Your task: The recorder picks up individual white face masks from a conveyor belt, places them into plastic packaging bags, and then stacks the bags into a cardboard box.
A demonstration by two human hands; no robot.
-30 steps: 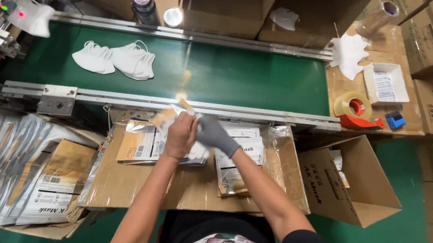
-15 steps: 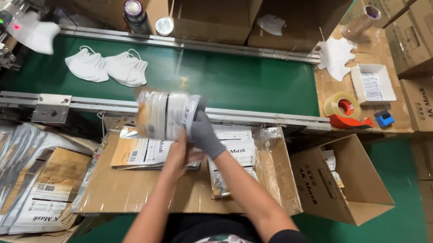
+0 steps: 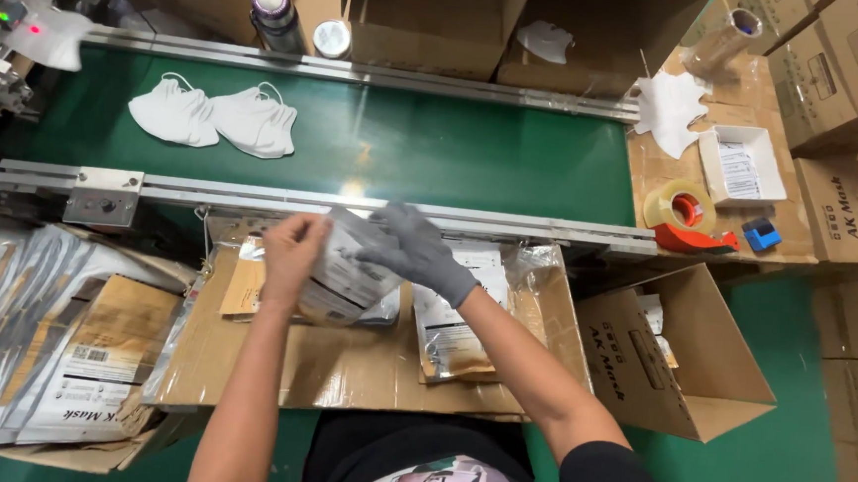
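Right now, from my remote seat, this is how I read it:

Left hand: my bare left hand [image 3: 292, 253] is closed on the left edge of a silvery printed pouch [image 3: 347, 276], fingers curled round it so the pouch stays up off the cardboard.
Right hand: my gloved right hand [image 3: 416, 250] lies over the pouch's top right part, fingers spread and pressing rather than clamped, seemingly to steady or flatten it.
Pouch position: held between both hands, just above the flattened cardboard sheet [image 3: 341, 375] that serves as a work surface, right below the conveyor rail [image 3: 253, 198].
Beneath: more pouches [image 3: 453, 332] lie flat on that sheet, within easy reach.
Belt: two white masks [image 3: 213, 117] lie side by side on the green conveyor belt [image 3: 454, 148], well apart from my hands.
Left stock: a fanned stack of pouches [image 3: 17, 325] sits to my left, close for grabbing.
Right side: an open carton [image 3: 680, 356] stands beside the sheet, mouth tilted toward me; a tape dispenser [image 3: 689, 217] rests on the side table beyond.
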